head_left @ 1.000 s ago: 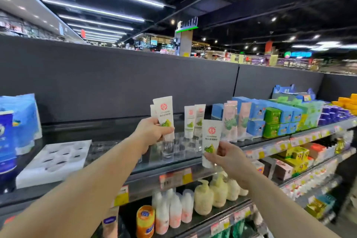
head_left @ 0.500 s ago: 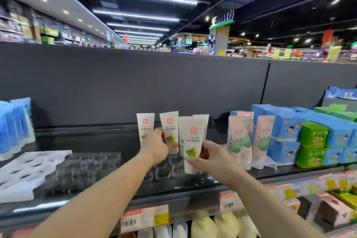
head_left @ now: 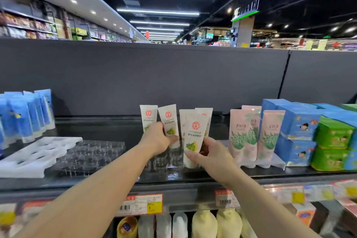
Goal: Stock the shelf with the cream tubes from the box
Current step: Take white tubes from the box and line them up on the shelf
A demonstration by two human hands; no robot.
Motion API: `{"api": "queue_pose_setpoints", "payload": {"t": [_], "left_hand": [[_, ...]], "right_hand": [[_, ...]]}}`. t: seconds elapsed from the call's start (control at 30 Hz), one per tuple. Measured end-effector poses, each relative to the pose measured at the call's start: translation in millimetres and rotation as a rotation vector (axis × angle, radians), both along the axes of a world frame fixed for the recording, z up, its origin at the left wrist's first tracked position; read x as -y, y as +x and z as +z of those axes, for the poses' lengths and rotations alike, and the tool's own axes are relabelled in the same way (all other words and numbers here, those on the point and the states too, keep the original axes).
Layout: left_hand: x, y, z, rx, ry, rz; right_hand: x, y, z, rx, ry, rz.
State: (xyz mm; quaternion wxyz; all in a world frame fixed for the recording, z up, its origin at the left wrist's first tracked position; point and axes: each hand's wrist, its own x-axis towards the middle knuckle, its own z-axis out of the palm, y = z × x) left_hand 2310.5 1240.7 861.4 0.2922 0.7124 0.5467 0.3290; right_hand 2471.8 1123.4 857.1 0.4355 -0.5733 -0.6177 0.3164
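On the dark top shelf [head_left: 119, 179] stand several white cream tubes with a red seal and a green fruit print. My left hand [head_left: 157, 138] grips one tube [head_left: 169, 120] by its lower half, tilted slightly, beside another upright tube [head_left: 148, 116]. My right hand [head_left: 211, 155] holds a front tube [head_left: 194, 133] near its cap end, cap down over a clear plastic holder tray [head_left: 164, 160]. Two more tubes [head_left: 204, 114] stand just behind it. No box is in view.
A white foam tray [head_left: 36, 156] and an empty clear tray [head_left: 88, 154] lie to the left, with blue tubes [head_left: 29, 114] beyond them. Pink tubes [head_left: 251, 135] and blue and green boxes [head_left: 316, 133] stand to the right. Price tags and bottles fill the shelf below.
Both hands have moved forward and down onto the shelf with their tubes. The view has come closer to the shelf and turned left.
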Motion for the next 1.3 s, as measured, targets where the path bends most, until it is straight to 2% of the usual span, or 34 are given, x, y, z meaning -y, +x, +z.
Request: {"api": "queue_pose_setpoints", "payload": {"t": [0.2, 0.4, 0.6, 0.73, 0.77, 0.83, 0.9, 1.0, 1.17, 1.3], "left_hand": [[1.2, 4.7, 6.5, -0.127, 0.042, -0.061], [2.2, 1.5, 2.1, -0.139, 0.033, -0.109], [11.0, -6.3, -0.9, -0.009, -0.038, -0.108], [34.2, -24.1, 14.4, 0.116, 0.180, -0.029], [40.9, -29.6, 20.3, 0.159, 0.171, -0.071], [51.2, -39.2, 29.0, 0.214, 0.037, -0.225], [52.5, -48.0, 32.0, 0.175, -0.030, -0.276], [38.7, -63.1, 30.4, 0.197, -0.029, -0.183], [14.9, -75.6, 24.1, 0.213, -0.013, -0.052], [12.2, -60.3, 16.7, 0.214, -0.014, -0.088]], "right_hand": [[-2.3, 0.9, -1.9, 0.031, 0.001, -0.005], [-3.8, 0.8, -4.2, 0.031, 0.003, -0.001], [-2.2, -4.2, 6.4, 0.032, -0.001, -0.022], [-10.7, -18.0, 21.8, 0.061, 0.057, -0.049], [-13.8, -24.4, 24.6, 0.071, 0.063, -0.041], [-21.0, -39.3, 27.1, 0.091, 0.049, -0.006], [-28.5, -53.5, 25.5, 0.152, 0.041, 0.018], [-34.3, -66.4, 18.7, 0.205, 0.022, 0.012], [-28.8, -64.2, 3.1, 0.572, 0.025, -0.031], [-27.3, -63.3, -5.8, 0.669, 0.073, -0.018]]}}
